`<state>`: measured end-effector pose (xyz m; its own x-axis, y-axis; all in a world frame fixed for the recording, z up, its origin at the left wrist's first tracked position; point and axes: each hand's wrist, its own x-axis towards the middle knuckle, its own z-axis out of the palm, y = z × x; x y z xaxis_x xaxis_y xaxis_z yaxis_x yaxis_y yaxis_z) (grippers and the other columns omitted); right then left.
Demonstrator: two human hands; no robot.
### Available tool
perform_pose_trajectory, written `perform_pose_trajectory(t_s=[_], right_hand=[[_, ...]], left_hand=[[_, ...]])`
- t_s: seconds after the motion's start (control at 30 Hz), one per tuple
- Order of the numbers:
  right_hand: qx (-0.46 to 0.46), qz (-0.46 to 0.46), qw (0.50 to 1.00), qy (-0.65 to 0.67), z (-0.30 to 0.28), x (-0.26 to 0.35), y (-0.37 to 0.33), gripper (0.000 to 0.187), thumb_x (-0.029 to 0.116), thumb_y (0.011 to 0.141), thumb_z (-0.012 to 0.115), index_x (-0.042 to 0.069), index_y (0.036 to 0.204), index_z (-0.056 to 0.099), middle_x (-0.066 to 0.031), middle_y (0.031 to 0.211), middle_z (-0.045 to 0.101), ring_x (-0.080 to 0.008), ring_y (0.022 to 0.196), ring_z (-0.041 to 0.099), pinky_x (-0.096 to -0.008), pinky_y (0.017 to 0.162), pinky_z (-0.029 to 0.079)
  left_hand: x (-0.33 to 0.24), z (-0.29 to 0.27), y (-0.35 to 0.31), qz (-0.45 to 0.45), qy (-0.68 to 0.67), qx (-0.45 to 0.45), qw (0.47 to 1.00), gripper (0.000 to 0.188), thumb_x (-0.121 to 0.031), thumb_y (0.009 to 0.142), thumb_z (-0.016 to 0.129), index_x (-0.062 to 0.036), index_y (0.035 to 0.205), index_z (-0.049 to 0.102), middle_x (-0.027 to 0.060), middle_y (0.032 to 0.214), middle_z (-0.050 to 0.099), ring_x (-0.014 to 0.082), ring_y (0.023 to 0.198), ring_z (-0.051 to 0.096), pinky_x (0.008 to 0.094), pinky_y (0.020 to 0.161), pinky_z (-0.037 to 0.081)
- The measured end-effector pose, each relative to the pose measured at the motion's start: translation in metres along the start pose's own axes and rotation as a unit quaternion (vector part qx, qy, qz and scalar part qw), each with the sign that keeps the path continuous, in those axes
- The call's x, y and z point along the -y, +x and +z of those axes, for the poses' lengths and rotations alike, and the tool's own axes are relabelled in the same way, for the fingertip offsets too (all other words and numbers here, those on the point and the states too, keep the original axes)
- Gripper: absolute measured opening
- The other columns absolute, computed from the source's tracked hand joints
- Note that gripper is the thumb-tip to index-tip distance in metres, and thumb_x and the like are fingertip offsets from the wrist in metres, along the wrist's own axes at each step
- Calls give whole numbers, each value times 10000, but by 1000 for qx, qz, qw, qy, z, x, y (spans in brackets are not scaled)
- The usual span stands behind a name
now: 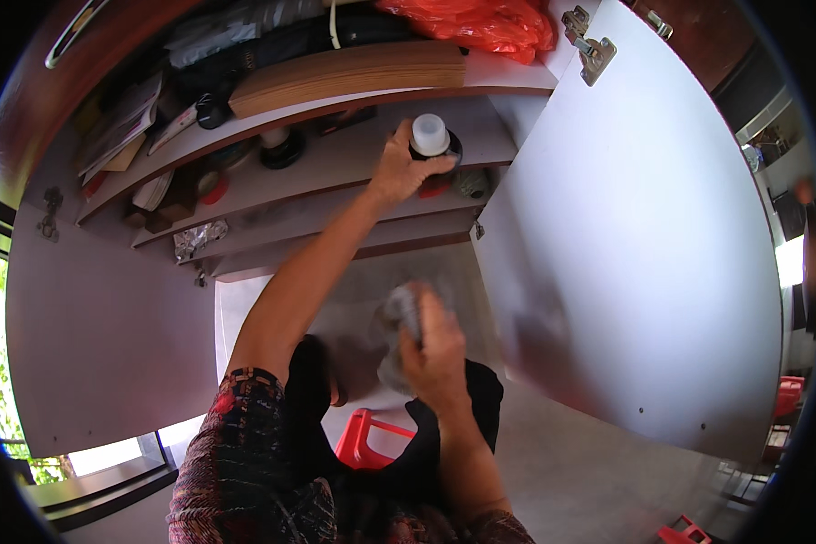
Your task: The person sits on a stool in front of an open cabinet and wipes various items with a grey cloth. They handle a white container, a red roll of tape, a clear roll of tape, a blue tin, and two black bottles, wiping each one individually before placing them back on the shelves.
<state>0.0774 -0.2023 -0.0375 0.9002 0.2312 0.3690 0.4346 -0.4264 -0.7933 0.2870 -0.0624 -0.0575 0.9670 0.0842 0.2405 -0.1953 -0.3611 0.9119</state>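
Up at the cabinet shelf, my left hand [399, 172] is wrapped round a dark bottle or jar with a white cap [430, 134]. Its body is mostly hidden by my fingers and the cap, so I cannot tell its exact kind. Lower down, in front of my body, my right hand [438, 354] is closed on a crumpled grey cloth [395, 363]. Motion smears both the hand and the cloth. The cloth hangs apart from the shelves, above the floor.
Two cabinet doors, left [109, 335] and right [644, 245], stand wide open. The upper shelf [508, 80] bears a brown slatted piece [354, 74] and a red plastic bag [480, 25]. A dark round container [283, 150] stands lower. A red stool [361, 444] is beneath me.
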Motion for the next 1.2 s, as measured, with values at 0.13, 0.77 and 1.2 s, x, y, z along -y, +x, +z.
perform_pose_trajectory(t_s=[0.13, 0.77, 1.2], right_hand=[[-182, 133, 940, 255, -16, 12, 1, 421, 6, 846, 538, -10, 1252, 429, -125, 1145, 543, -192, 1019, 539, -293, 916, 401], [-11, 198, 883, 425, -8, 5, 78, 324, 7, 806, 512, 23, 1129, 500, -46, 993, 567, -126, 869, 544, -257, 799, 444], [-3, 118, 837, 535, 1, 23, 29, 438, -26, 802, 565, 54, 1207, 421, -41, 1076, 538, -127, 1005, 522, -282, 875, 437]], left_hand=[[-56, -19, -61, -129, -183, 76, 972, 540, -207, 668, 807, -57, 1103, 525, 22, 969, 593, 140, 934, 546, 292, 855, 448], [-70, -53, -173, -39, -281, 99, 954, 596, -126, 690, 808, -93, 1139, 417, 1, 1022, 514, 114, 980, 513, 268, 843, 483], [-61, -75, -177, -34, -316, 116, 941, 597, -53, 634, 806, -118, 1110, 451, -9, 1080, 506, 141, 1088, 474, 332, 977, 372]])
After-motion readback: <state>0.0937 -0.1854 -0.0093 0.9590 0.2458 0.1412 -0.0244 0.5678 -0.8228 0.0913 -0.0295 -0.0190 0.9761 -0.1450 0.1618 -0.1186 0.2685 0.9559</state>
